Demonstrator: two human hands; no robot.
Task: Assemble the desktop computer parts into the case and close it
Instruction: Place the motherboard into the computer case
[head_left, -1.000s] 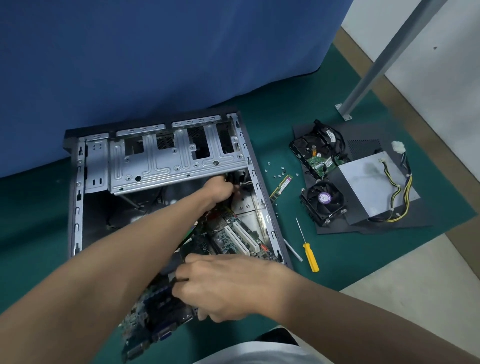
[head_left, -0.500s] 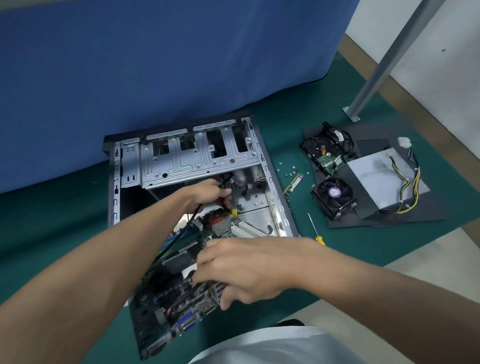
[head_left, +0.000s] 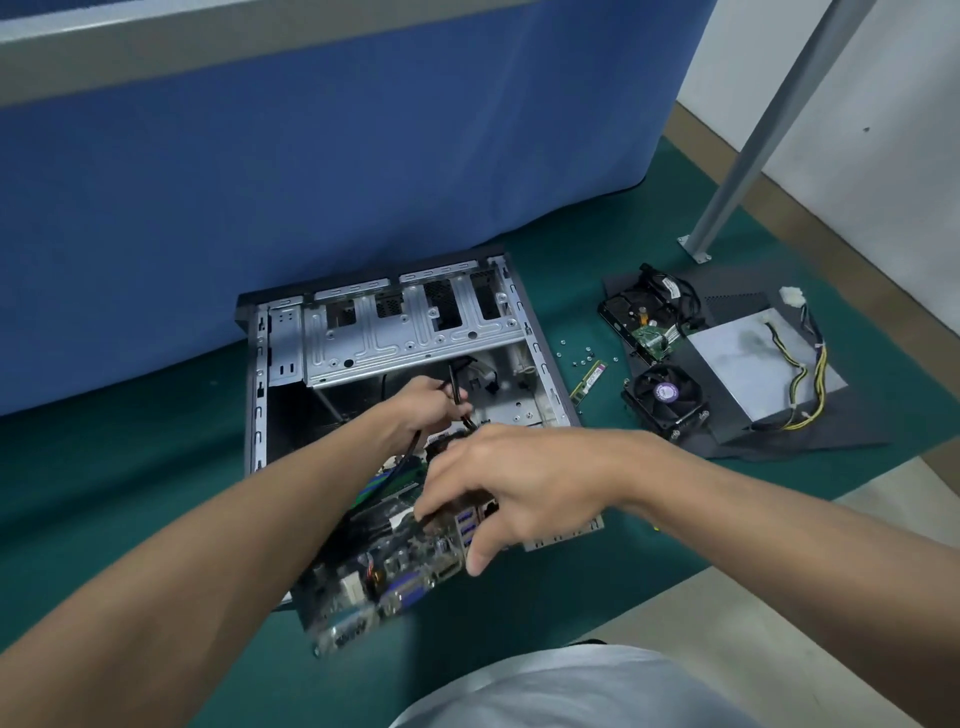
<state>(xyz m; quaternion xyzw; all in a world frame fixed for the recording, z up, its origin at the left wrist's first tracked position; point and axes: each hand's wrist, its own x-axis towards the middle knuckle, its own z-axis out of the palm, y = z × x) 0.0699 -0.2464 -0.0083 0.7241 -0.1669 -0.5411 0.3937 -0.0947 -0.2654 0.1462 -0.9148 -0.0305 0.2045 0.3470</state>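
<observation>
The hands work at the open grey steel computer case (head_left: 257, 395): the left hand (head_left: 431, 402) curls round thin black cables (head_left: 456, 387), holding them up, while the right hand (head_left: 511, 483) pinches the dark green motherboard (head_left: 395, 566) near its port edge. The board sits tilted, half inside the case and half over its near rim. It looks light, stiff and fragile, best held by bare edges or the metal port block, not by chips or pins.
</observation>
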